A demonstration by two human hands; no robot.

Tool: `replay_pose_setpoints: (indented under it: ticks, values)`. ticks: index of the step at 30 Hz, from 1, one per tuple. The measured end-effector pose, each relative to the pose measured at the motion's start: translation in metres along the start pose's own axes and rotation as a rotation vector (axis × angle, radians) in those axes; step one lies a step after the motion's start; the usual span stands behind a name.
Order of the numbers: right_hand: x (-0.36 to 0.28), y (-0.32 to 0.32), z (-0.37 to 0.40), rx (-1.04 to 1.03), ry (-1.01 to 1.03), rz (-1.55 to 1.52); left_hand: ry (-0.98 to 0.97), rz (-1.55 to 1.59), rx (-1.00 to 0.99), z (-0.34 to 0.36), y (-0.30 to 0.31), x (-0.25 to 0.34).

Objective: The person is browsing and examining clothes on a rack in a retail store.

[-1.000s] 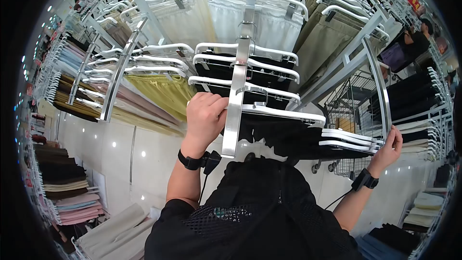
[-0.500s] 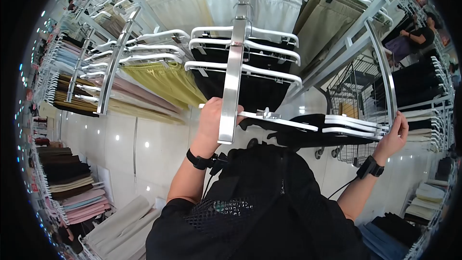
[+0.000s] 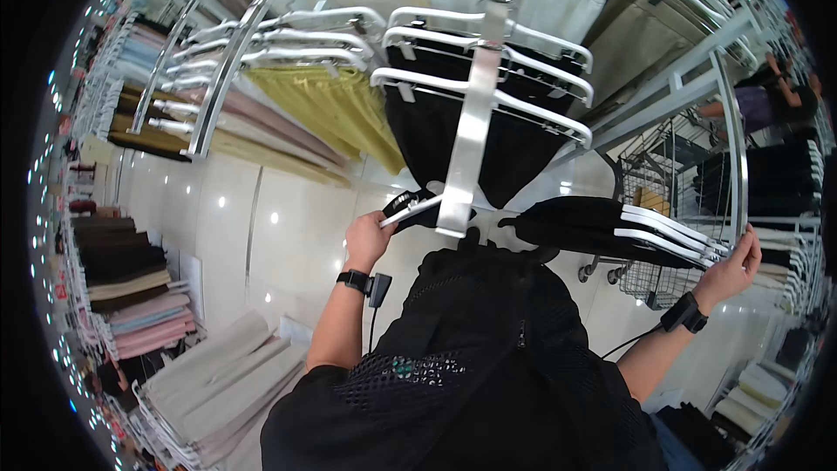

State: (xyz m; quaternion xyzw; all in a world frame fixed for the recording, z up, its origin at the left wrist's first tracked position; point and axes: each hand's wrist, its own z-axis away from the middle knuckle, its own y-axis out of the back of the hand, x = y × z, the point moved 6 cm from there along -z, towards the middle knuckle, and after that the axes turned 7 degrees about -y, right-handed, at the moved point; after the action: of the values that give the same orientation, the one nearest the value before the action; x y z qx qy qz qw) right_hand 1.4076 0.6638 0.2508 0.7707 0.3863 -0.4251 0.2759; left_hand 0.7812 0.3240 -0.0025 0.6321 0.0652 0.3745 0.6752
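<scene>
1. Closest in is the black top (image 3: 488, 340) of the person at work, both arms reaching forward and spread well apart, a black band strapped round each wrist.
2. Underfoot runs a glossy tiled floor (image 3: 288, 266), dotted with reflected lights; pale trousers (image 3: 222, 375) fill the near left.
3. The left hand (image 3: 364, 240) is clamped on the near end of a white hanger (image 3: 410, 211), thumb uppermost, knuckles outward. That hanger slants up to the front end of the central rail (image 3: 475, 131), where its far part slips out of sight; black cloth shows along it.
4. Out to the right, the right hand (image 3: 731, 270) has its fingers drawn together on a bunch of white hangers (image 3: 667, 231), wrist turned up, beside the front end of the side rail (image 3: 734, 139). I can't tell whether it touches that rail too. Black garments (image 3: 567, 222) trail leftward from the bunch.
5. Farther along the central rail, black clothes (image 3: 488, 153) hang from more white hangers, with a yellow garment (image 3: 327, 105) to their left.
6. Past the side rail stands a wire shopping cart (image 3: 649, 170); folded stacks (image 3: 131, 301) line the left.
7. Beyond, light trousers (image 3: 558, 0) and khaki ones (image 3: 641, 52) fill the rack's back, and other people (image 3: 776, 105) are about at the far right.
</scene>
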Motion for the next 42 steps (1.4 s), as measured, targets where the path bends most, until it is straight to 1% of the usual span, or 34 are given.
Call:
replay_pose_setpoints:
  ticks: [1, 3, 4, 5, 7, 8, 9, 11, 12, 13, 15, 16, 18, 20, 21, 22, 24, 25, 27, 28, 29, 31, 33, 35, 39, 41, 42]
  values:
    - [-0.001, 0.0, 0.001, 0.014, -0.031, -0.004, 0.022, 0.0, 0.005, 0.002, 0.0, -0.007]
    - [0.004, -0.003, -0.001, -0.011, -0.022, -0.045, 0.165, 0.021, -0.037, 0.005, -0.008, -0.028]
    - [0.003, -0.003, -0.001, 0.001, -0.025, -0.057, 0.204, 0.055, -0.038, 0.008, -0.012, -0.036]
    - [0.002, -0.002, 0.0, 0.018, -0.027, -0.068, 0.21, 0.053, -0.04, 0.01, -0.019, -0.048]
    - [0.001, -0.002, 0.0, 0.011, -0.029, -0.062, 0.246, 0.17, -0.047, 0.012, -0.039, -0.074]
    - [-0.001, -0.003, 0.001, 0.01, -0.028, -0.063, 0.301, 0.366, -0.095, 0.016, -0.053, -0.088]
    - [-0.002, -0.003, 0.001, 0.008, -0.027, -0.063, 0.306, 0.364, -0.1, 0.019, -0.062, -0.1]
    - [-0.002, -0.003, 0.001, 0.011, -0.022, -0.06, 0.452, 0.852, -0.171, 0.026, -0.093, -0.122]
    - [-0.002, -0.003, 0.001, 0.011, -0.02, -0.069, 0.501, 1.009, -0.17, 0.031, -0.104, -0.126]
    - [-0.001, -0.003, 0.001, 0.013, -0.018, -0.079, 0.577, 1.146, -0.188, 0.037, -0.107, -0.125]
    - [0.002, -0.002, -0.001, 0.006, -0.028, -0.092, 0.792, 1.441, -0.16, 0.05, -0.104, -0.107]
    - [0.002, -0.001, -0.001, 0.01, -0.025, -0.086, 0.794, 1.441, -0.159, 0.049, -0.104, -0.105]
    - [0.002, 0.0, -0.003, 0.014, -0.014, -0.064, 0.858, 1.643, -0.062, 0.049, -0.104, -0.104]
    - [-0.005, -0.004, 0.0, 0.02, 0.005, -0.048, 0.902, 1.697, 0.033, 0.047, -0.107, -0.113]
    - [0.004, 0.001, -0.005, 0.02, 0.01, -0.044, 0.934, 1.71, 0.084, 0.046, -0.107, -0.117]
    - [-0.001, 0.0, -0.003, 0.03, 0.005, -0.008, 0.939, 1.715, 0.102, 0.047, -0.103, -0.117]
    - [-0.003, -0.001, -0.003, 0.047, 0.022, 0.011, 0.967, 1.745, 0.282, 0.05, -0.091, -0.122]
    - [-0.003, -0.001, -0.003, 0.052, 0.024, 0.013, 0.974, 1.75, 0.301, 0.051, -0.086, -0.118]
    - [-0.001, -0.001, -0.005, 0.046, 0.023, -0.006, 0.927, 1.719, 0.415, 0.054, -0.072, -0.112]
    - [-0.001, -0.002, -0.006, 0.042, 0.025, -0.018, 0.865, 1.755, 0.427, 0.054, -0.068, -0.109]
    - [-0.003, -0.002, -0.005, 0.043, 0.032, 0.009, 0.867, 1.754, 0.438, 0.053, -0.065, -0.108]
    - [0.0, -0.001, -0.006, 0.049, 0.027, -0.012, 0.793, 1.694, 0.457, 0.055, -0.056, -0.103]
    - [0.002, -0.001, -0.009, 0.036, 0.034, -0.027, 0.771, 1.677, 0.477, 0.056, -0.044, -0.096]
    - [0.0, -0.002, -0.005, 0.029, 0.039, -0.036, 0.671, 1.618, 0.496, 0.056, -0.029, -0.088]
    - [-0.005, -0.002, 0.0, 0.059, 0.049, -0.028, 0.668, 1.582, 0.522, 0.052, -0.005, -0.073]
    - [-0.004, -0.006, -0.002, 0.023, 0.066, -0.071, 0.561, 1.644, 0.554, 0.051, 0.004, -0.061]
    - [-0.003, -0.006, -0.002, 0.036, 0.054, -0.072, 0.513, 1.62, 0.574, 0.052, 0.008, -0.054]
